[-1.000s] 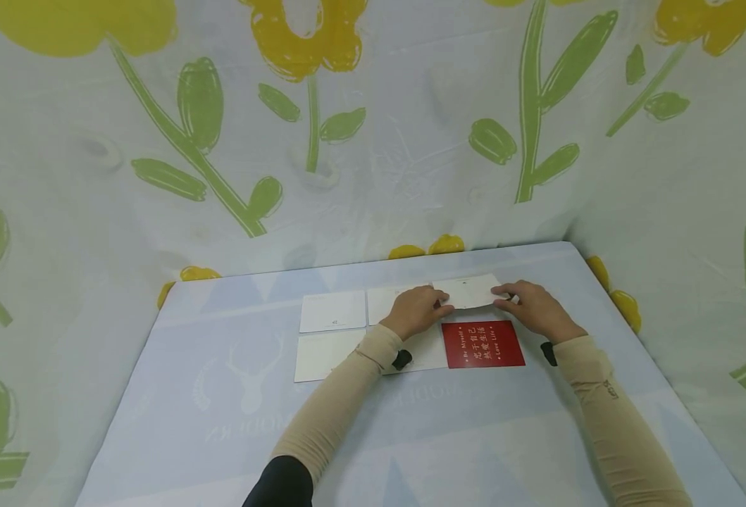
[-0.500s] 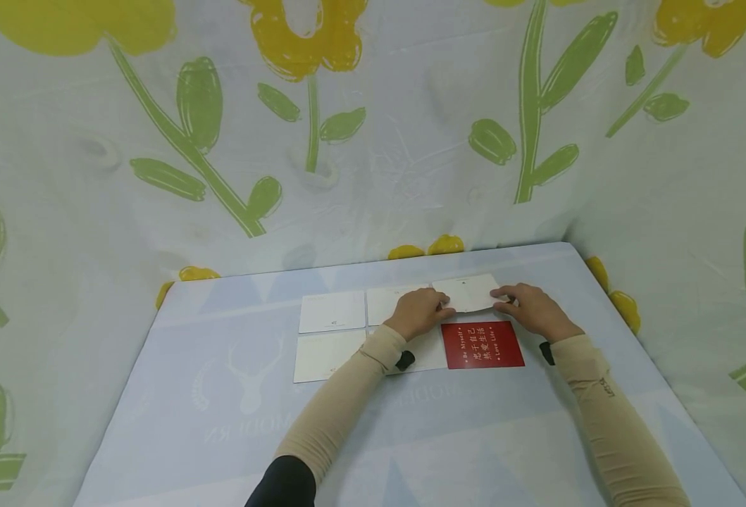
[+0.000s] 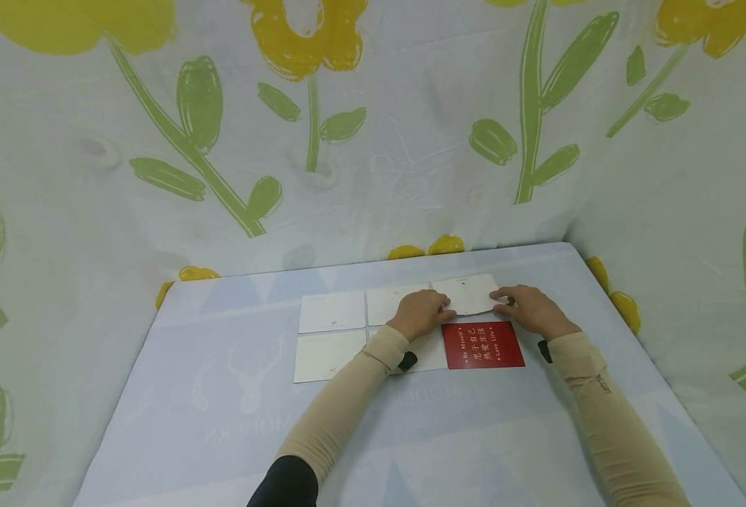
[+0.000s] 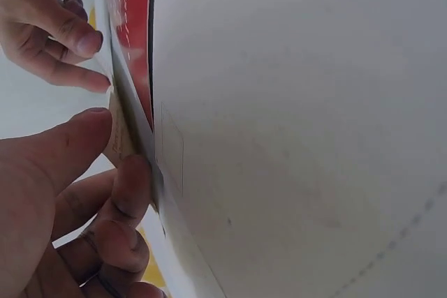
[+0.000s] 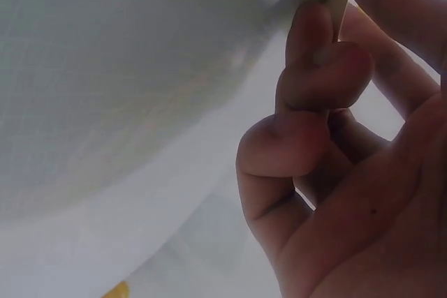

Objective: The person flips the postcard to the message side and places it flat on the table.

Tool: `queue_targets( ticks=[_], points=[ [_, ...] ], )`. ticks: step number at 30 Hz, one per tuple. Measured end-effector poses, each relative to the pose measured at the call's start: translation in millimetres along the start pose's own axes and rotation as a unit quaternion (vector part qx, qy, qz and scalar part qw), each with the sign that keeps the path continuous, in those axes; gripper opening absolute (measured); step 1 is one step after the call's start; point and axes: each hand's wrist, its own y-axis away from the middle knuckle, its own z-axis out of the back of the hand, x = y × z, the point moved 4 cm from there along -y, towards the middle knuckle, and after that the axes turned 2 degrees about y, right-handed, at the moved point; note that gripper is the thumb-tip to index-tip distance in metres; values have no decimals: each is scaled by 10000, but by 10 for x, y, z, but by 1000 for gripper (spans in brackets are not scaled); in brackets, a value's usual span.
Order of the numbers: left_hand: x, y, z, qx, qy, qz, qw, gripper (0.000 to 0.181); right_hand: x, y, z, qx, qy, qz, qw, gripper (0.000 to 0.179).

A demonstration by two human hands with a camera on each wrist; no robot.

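A white postcard (image 3: 464, 292) with tiny print lies at the right end of the back row in the head view, its near edge bowed slightly. My left hand (image 3: 418, 313) pinches its left edge between thumb and fingers, while my right hand (image 3: 537, 310) pinches the right edge. Just in front of it lies a red postcard (image 3: 483, 345) with white lettering. The left wrist view shows the thumb (image 4: 84, 137) and curled fingers of my left hand at the card's edge. In the right wrist view, curled fingers (image 5: 307, 102) of my right hand meet a pale edge.
Several white cards lie to the left in two rows, among them a back-left card (image 3: 332, 311) and a front-left card (image 3: 325, 355). My left forearm (image 3: 347, 394) covers part of the front row. A flower-printed curtain (image 3: 398, 141) borders the pale blue table (image 3: 176, 394).
Both hands have shifted very slightly, and the near edge of the held postcard has come down a little toward the red one. The other cards have stayed put.
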Motion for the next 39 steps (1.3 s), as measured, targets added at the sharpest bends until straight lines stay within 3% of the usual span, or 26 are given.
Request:
queue_targets(
  ticks=[20, 39],
  points=[
    [3, 2, -34, 26, -214, 127, 9997, 31, 0, 12, -63, 272, -147, -354, 9989, 47],
    [-1, 3, -29, 190, -225, 270, 9992, 25, -11, 76, -59, 337, -260, -267, 9987, 48]
  ],
)
